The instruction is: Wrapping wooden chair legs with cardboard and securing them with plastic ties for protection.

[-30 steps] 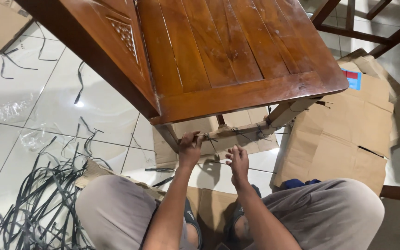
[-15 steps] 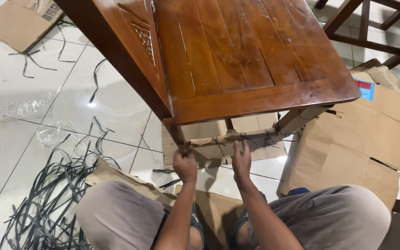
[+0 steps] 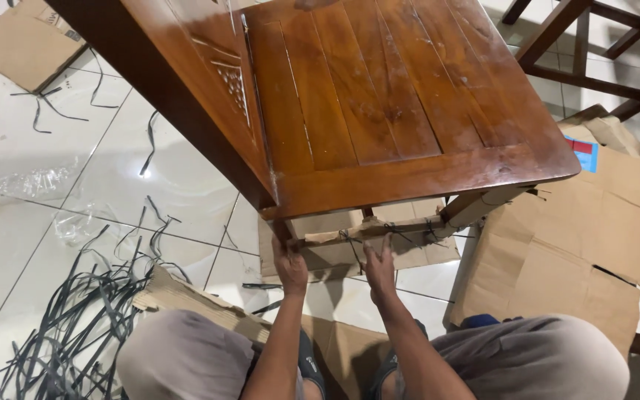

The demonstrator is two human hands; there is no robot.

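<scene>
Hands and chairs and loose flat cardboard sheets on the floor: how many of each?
Person's hands: 2, left hand, right hand
Brown wooden chairs: 2, near, far
Loose flat brown cardboard sheets: 2, top-left, right
Total: 6

- Flattened brown cardboard box [image 3: 557, 259], right of the frame, on the floor.
- Blue-and-red rectangular label [image 3: 583, 152] on its upper edge.
- Flat brown cardboard piece [image 3: 20, 44], upper left.

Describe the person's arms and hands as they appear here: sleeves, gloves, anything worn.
Both forearms are bare, with no sleeves in view. The left hand and right hand wear no gloves; no watch, ring or wristband is visible. Below them show grey-brown trousers and dark sandals.
</scene>
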